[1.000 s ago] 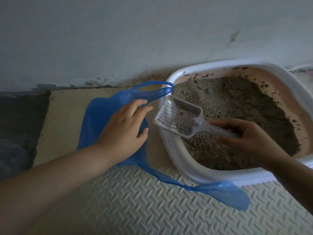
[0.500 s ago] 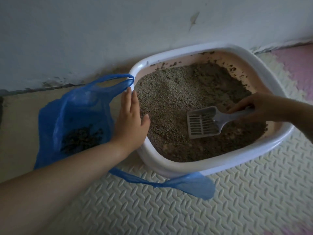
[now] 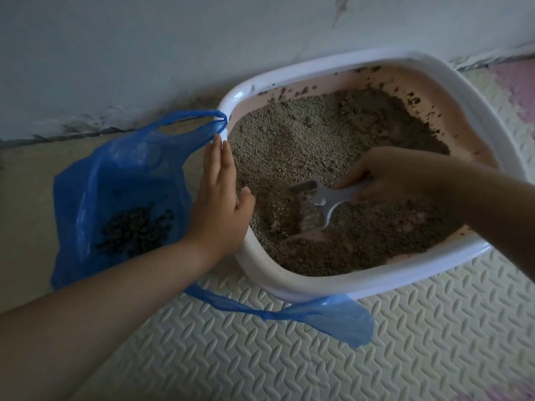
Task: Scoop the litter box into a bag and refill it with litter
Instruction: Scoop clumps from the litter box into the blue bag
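In the litter box (image 3: 376, 285), the litter scoop (image 3: 324, 198), gripped by the right hand (image 3: 385, 175), is now dug in. At nine o'clock, the left hand (image 3: 217, 204) is kept flat.

A pale wall (image 3: 144, 53), scuffed and dirty along its foot, stands behind. A cream foam mat (image 3: 376, 357) with a ridged pattern covers the floor, meeting a pink tile (image 3: 518, 91) at the far right.

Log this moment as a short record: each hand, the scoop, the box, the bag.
left hand: fingers straight, laid flat on the litter box rim, beside the blue bag
right hand: grips the scoop by its handle
scoop: head dug down into the litter
blue bag: open, left of the box, dark clumps inside
floor: textured mat
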A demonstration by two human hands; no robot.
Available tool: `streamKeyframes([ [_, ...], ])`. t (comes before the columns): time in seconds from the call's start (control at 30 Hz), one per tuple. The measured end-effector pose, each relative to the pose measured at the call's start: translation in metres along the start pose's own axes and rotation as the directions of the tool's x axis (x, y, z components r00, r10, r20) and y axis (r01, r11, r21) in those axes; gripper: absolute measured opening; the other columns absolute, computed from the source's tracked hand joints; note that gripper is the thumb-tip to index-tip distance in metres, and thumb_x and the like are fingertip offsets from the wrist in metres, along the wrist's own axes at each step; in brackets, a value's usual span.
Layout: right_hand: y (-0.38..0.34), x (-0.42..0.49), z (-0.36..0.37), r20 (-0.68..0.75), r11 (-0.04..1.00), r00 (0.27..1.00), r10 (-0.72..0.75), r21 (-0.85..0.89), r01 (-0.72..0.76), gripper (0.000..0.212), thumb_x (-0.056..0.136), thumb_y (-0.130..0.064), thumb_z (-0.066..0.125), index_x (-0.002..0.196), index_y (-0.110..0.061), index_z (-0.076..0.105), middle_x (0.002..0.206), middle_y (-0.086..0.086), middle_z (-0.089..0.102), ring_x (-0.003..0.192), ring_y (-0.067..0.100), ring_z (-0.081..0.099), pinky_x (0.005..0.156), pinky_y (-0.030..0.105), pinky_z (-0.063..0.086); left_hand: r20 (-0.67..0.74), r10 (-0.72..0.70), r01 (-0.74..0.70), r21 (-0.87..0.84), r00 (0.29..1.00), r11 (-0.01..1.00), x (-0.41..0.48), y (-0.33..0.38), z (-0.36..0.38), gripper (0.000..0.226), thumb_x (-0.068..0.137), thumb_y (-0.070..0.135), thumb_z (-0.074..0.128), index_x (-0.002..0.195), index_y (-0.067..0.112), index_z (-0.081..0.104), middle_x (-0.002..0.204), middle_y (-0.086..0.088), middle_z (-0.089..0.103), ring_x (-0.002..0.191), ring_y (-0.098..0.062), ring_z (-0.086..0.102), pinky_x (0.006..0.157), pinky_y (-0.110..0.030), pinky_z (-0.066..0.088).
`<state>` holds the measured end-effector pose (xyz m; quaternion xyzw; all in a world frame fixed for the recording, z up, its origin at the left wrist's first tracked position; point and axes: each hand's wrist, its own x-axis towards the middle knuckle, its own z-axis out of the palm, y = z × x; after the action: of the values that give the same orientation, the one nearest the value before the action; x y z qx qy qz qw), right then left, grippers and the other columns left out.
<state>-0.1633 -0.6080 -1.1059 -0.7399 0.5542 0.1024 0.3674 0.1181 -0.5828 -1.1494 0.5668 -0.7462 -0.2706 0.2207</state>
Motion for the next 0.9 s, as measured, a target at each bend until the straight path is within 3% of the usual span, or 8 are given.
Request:
streamKeyframes([
  [0.13,-0.012,0.02,0.024,-0.069,0.996,0.996,-0.047,0.072,0.052,0.026,0.085,-0.024,0.066,0.104,-0.041,0.068,0.072,-0.015,0.067,0.066,0.012,0.062,0.064,0.029,0.048,-0.004,0.001,-0.001,0.036,1.0,0.999,0.001,0.0,0.0,0.071,0.091,0.03,0.03,0.152,0.013,-0.001,0.159,0.003,-0.015,0.145,-0.007,-0.013,0.099,0.002,-0.006],
  [0.2,-0.005,0.027,0.031,-0.044,0.999,0.998,-0.047,0.015,0.048,0.01,0.087,-0.028,0.065,0.095,-0.033,0.068,0.074,-0.008,0.065,0.069,0.018,0.061,0.063,0.03,0.046,-0.008,0.005,-0.005,0.042,1.0,0.999,0.001,0.001,0.0,0.068,0.095,0.025,0.033,0.152,0.012,-0.001,0.159,0.002,-0.015,0.145,-0.008,-0.013,0.098,0.003,-0.006],
  [0.3,0.005,0.032,0.045,-0.049,0.997,0.997,-0.059,-0.058,0.056,0.016,0.089,-0.039,0.061,0.09,-0.023,0.063,0.07,-0.006,0.059,0.066,0.016,0.056,0.061,0.033,0.044,-0.013,0.005,-0.004,0.03,1.0,1.0,0.0,0.002,0.0,0.066,0.098,0.018,0.035,0.152,0.012,-0.002,0.159,0.003,-0.015,0.145,-0.008,-0.013,0.096,0.007,-0.006],
  [0.37,0.005,0.029,0.056,-0.09,0.998,0.995,-0.051,0.017,0.053,0.017,0.09,-0.04,0.06,0.088,-0.023,0.061,0.069,-0.006,0.057,0.063,0.014,0.054,0.059,0.033,0.043,-0.012,0.009,-0.009,0.032,1.0,0.999,0.0,0.003,-0.001,0.066,0.098,0.019,0.034,0.152,0.012,-0.002,0.159,0.003,-0.015,0.145,-0.007,-0.013,0.097,0.005,-0.007],
  [0.63,0.001,-0.009,0.042,-0.346,0.904,0.92,0.187,0.427,-0.023,0.02,0.091,-0.034,0.059,0.08,-0.018,0.058,0.057,-0.006,0.045,0.043,0.005,0.04,0.044,0.024,0.034,0.005,0.006,-0.006,0.058,1.0,0.998,0.001,0.004,-0.002,0.064,0.1,0.025,0.03,0.152,0.014,-0.006,0.158,0.005,-0.018,0.144,-0.006,-0.015,0.097,0.002,-0.007],
  [0.73,-0.005,-0.031,0.041,-0.404,0.897,0.885,0.232,0.441,-0.034,0.022,0.091,-0.036,0.059,0.08,-0.016,0.058,0.057,-0.004,0.048,0.042,0.003,0.04,0.042,0.02,0.035,0.008,0.009,-0.009,0.061,1.0,0.998,0.001,0.003,-0.002,0.064,0.1,0.025,0.03,0.152,0.014,-0.005,0.158,0.004,-0.018,0.144,-0.006,-0.016,0.103,-0.007,-0.007],
  [0.83,-0.014,-0.045,0.051,-0.485,0.911,0.83,0.275,0.407,-0.064,0.027,0.09,-0.039,0.057,0.084,-0.013,0.061,0.064,0.004,0.054,0.052,0.015,0.047,0.052,0.03,0.038,0.018,0.009,-0.01,0.089,1.0,0.996,0.002,0.004,-0.002,0.065,0.1,0.025,0.031,0.152,0.01,-0.004,0.159,0.0,-0.017,0.144,-0.009,-0.016,0.109,-0.015,-0.006],
  [0.9,-0.02,-0.05,0.058,-0.508,0.898,0.803,0.313,0.432,-0.076,0.026,0.091,-0.039,0.057,0.085,-0.014,0.062,0.062,0.002,0.052,0.051,0.012,0.045,0.052,0.03,0.037,0.021,0.005,-0.007,0.111,1.0,0.994,0.002,0.004,-0.003,0.065,0.099,0.025,0.032,0.152,0.009,-0.004,0.159,-0.001,-0.017,0.144,-0.01,-0.016,0.11,-0.016,-0.007],
])
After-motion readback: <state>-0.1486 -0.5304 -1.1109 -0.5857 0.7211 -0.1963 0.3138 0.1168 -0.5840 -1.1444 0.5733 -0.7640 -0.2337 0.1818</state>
